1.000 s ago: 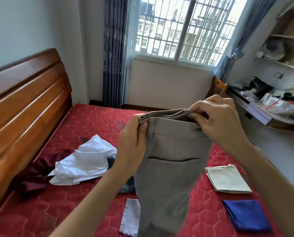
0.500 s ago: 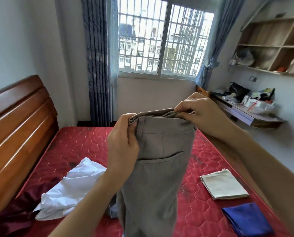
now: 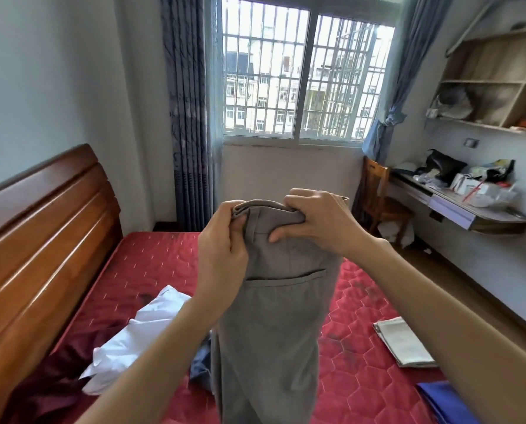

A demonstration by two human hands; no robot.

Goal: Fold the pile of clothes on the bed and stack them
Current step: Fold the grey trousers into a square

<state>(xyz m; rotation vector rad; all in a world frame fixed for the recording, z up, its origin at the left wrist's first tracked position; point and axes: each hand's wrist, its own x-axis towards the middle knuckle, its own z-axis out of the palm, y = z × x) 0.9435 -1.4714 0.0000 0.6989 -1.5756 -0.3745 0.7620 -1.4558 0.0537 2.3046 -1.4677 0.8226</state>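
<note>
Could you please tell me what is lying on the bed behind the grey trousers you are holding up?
Beside the grey trousers, a dark blue cloth peeks out left of them on the red mattress. Whatever lies directly behind them is covered.

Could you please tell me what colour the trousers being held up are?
The trousers are plain grey, seen best in the head view.

1. The grey woven cloth trousers (image 3: pixel 274 325) I hold look matt and smooth.
2. The red quilted mattress (image 3: pixel 151 270) has a stitched, slightly sheeny fabric.
3. The brown wooden headboard (image 3: pixel 41 228) is glossy, varnished.
4. The crumpled white cloth shirt (image 3: pixel 139 338) looks thin, crisp.
5. The folded beige cloth (image 3: pixel 404 342) is matt.
</note>
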